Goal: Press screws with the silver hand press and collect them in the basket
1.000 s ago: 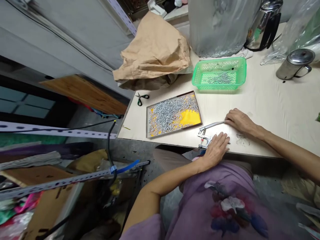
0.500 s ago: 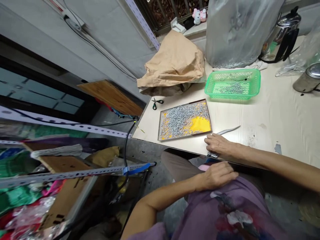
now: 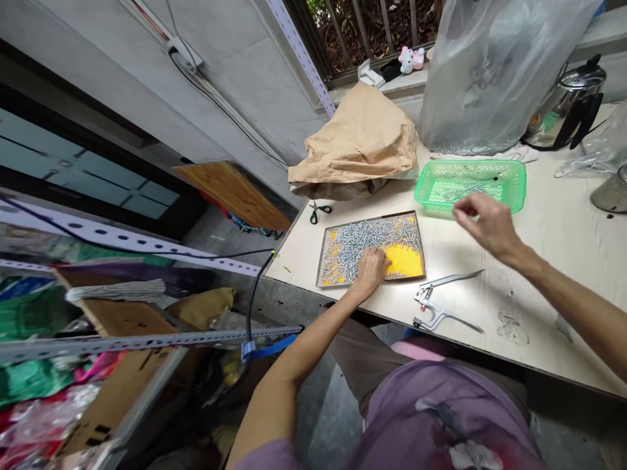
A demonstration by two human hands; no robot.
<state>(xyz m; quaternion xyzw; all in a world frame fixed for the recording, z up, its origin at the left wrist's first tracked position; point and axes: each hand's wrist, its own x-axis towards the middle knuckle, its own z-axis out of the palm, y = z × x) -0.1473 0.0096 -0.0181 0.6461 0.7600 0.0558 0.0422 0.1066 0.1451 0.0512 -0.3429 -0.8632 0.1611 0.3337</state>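
My left hand (image 3: pixel 373 267) reaches into a shallow tray (image 3: pixel 321 261) with a yellow bottom, its fingers closed at the small metal pins (image 3: pixel 360 238); what they pinch is too small to make out. Over the front edge of a green basket (image 3: pixel 519 189) hangs my right hand (image 3: pixel 487 225), fingers curled together, any content hidden. More metal pieces (image 3: pixel 460 192) lie inside the basket. Metal pliers (image 3: pixel 435 313) with spread handles rest on the table near its front edge, touched by neither hand.
Behind the tray sits a brown paper bag (image 3: pixel 362 140), with green-handled scissors (image 3: pixel 318 211) left of it. A large plastic bag (image 3: pixel 470 85) and a steel kettle (image 3: pixel 568 108) stand at the back. A metal shelf rail (image 3: pixel 147 338) runs along the left.
My left hand has moved from my lap into the tray. My right hand has left the pliers and risen to the basket. The pliers now lie open, and the view has shifted slightly.
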